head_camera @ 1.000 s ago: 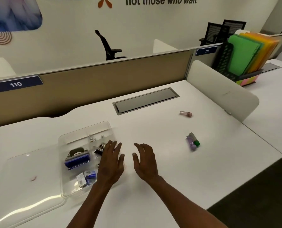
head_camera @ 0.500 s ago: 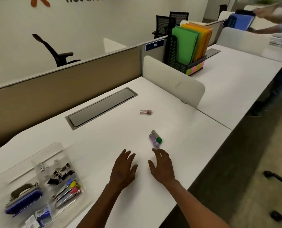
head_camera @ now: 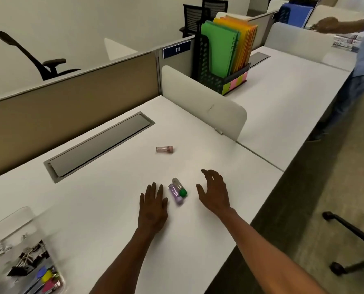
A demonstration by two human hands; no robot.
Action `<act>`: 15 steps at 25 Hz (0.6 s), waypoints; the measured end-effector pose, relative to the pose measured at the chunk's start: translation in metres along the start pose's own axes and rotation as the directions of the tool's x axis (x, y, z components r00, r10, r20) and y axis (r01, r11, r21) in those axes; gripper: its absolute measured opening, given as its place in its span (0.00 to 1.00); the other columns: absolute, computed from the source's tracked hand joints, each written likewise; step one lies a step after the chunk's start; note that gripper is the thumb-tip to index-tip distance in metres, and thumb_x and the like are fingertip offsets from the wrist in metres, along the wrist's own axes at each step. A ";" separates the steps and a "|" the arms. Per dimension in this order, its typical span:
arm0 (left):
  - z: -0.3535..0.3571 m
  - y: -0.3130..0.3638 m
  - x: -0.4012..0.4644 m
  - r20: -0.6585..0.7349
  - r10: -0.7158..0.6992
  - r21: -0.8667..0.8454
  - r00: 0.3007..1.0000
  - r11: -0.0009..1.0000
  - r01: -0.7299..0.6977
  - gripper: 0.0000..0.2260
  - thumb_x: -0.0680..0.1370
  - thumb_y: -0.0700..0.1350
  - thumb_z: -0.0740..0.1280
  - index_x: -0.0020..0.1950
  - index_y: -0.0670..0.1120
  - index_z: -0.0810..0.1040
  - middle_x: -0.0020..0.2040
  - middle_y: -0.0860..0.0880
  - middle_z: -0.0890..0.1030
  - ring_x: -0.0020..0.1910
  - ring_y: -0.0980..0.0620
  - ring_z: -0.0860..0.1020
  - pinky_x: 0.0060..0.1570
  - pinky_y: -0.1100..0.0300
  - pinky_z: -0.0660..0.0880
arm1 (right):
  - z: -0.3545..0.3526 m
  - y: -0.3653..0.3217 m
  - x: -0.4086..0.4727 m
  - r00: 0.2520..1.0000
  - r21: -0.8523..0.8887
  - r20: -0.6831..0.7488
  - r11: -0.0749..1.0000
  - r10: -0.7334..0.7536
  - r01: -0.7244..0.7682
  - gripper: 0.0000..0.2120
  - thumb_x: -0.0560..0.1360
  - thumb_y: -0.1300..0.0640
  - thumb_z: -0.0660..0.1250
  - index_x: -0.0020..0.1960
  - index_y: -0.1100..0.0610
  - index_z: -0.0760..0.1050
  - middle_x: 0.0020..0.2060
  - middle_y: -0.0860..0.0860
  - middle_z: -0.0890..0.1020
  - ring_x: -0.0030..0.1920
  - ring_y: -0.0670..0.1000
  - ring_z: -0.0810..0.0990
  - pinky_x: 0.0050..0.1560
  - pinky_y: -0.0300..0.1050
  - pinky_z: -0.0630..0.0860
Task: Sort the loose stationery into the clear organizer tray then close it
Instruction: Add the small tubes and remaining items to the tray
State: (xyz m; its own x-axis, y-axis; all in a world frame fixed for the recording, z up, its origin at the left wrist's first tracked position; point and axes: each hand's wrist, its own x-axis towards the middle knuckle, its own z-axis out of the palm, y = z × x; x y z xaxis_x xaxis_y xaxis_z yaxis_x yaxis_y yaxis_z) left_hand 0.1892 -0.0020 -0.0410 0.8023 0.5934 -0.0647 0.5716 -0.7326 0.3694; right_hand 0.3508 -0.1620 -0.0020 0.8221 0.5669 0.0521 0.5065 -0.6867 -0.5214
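Closing in now, both hands low over the white desk [head_camera: 113, 209] just below centre frame, with two little tubes lying side by side between them: a purple-capped tube [head_camera: 176, 195] and a green-capped tube [head_camera: 180, 187], touching each other. Left hand [head_camera: 153, 206] is flat, fingers straight and together, holding nothing, just beside the purple one. Right hand [head_camera: 215, 194] hovers on the other side, fingers spread and curled, empty too.

These look like small clear plastic tubes, so my read is light, rigid and smooth, and round enough to roll off if nudged. Best bet is a pinch across the middle of the barrel, or scooping both together, since they sit touching.

Count it up: three loose tubes in all, the pair here and one pink tube [head_camera: 164, 149] lying alone further up, centre frame, well apart from the hands.

Down in the lower left corner sits the clear organizer tray [head_camera: 17, 221], open, well away from the tubes, with black binder clips [head_camera: 28, 262] and coloured pieces inside, too jumbled to count
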 end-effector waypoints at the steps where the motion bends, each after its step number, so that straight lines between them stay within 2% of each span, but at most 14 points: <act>1: 0.004 0.002 0.004 -0.021 -0.024 -0.010 0.999 1.000 0.023 0.25 0.84 0.53 0.51 0.80 0.50 0.54 0.81 0.46 0.50 0.80 0.49 0.47 0.78 0.49 0.44 | -0.005 0.004 0.017 1.000 -0.040 0.008 0.999 -0.001 0.001 0.29 0.78 0.49 0.66 0.77 0.54 0.65 0.73 0.56 0.69 0.74 0.57 0.65 0.71 0.52 0.66; 5: 0.011 0.004 0.005 -0.160 -0.041 0.004 0.986 0.999 0.042 0.24 0.82 0.53 0.53 0.78 0.50 0.63 0.79 0.48 0.59 0.79 0.50 0.54 0.77 0.49 0.50 | -0.026 0.018 0.089 0.998 -0.248 0.060 0.969 0.018 -0.003 0.33 0.79 0.46 0.64 0.79 0.55 0.58 0.78 0.59 0.59 0.79 0.59 0.54 0.73 0.56 0.62; 8: 0.015 0.002 0.008 -0.193 -0.038 0.010 0.980 0.999 0.041 0.23 0.81 0.54 0.56 0.76 0.51 0.66 0.78 0.49 0.62 0.78 0.52 0.57 0.76 0.49 0.54 | -0.038 0.024 0.141 0.979 -0.335 0.172 0.941 0.105 -0.042 0.42 0.77 0.45 0.68 0.81 0.55 0.49 0.80 0.59 0.49 0.80 0.60 0.48 0.75 0.58 0.60; 12: 0.019 -0.002 0.012 -0.175 -0.072 0.018 0.982 0.997 0.077 0.24 0.80 0.55 0.56 0.76 0.54 0.64 0.79 0.51 0.60 0.78 0.54 0.55 0.77 0.51 0.51 | -0.046 0.023 0.191 0.934 -0.447 0.267 0.889 0.239 -0.100 0.63 0.64 0.41 0.80 0.81 0.54 0.40 0.80 0.61 0.42 0.80 0.61 0.46 0.73 0.63 0.62; 15: 0.020 -0.002 0.013 -0.196 -0.065 0.009 0.978 0.998 0.068 0.24 0.80 0.55 0.58 0.76 0.54 0.65 0.78 0.51 0.61 0.78 0.53 0.57 0.76 0.51 0.52 | -0.048 0.022 0.216 0.903 -0.543 0.355 0.840 0.241 -0.011 0.70 0.59 0.39 0.83 0.81 0.56 0.36 0.79 0.63 0.39 0.79 0.64 0.46 0.73 0.65 0.62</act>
State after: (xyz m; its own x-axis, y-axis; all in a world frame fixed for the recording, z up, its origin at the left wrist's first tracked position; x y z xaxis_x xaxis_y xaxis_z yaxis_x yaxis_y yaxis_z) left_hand 0.2019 0.0007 -0.0608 0.7141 0.6936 0.0946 0.6264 -0.6934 0.3561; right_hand 0.5520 -0.0758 0.0385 0.7726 0.5078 -0.3811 0.5573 -0.8299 0.0239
